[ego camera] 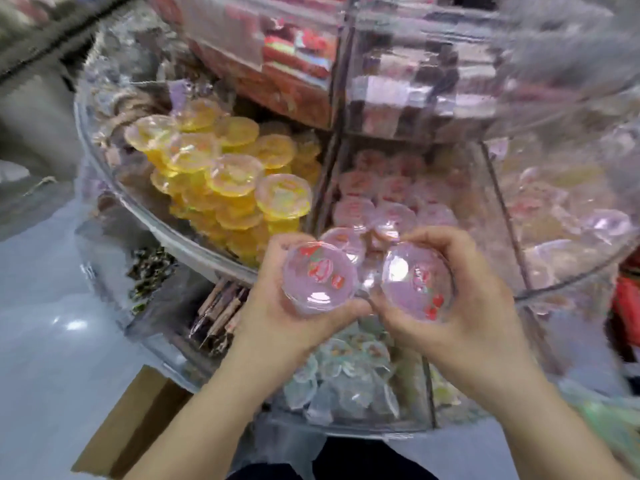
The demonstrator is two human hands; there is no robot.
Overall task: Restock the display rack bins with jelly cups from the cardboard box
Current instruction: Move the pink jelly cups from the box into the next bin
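Now I'm gripping one pale pink plastic jelly cup [319, 276] in my left hand [287, 313], another pink jelly cup [417, 284] in my right hand [460, 303], pink-cup bin [381, 202] at twelve o'clock.

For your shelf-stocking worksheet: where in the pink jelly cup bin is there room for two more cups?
Free: the near corner of the pink cup bin, behind the clear front rim. Crowded: its back rows and the heaped yellow cup bin.
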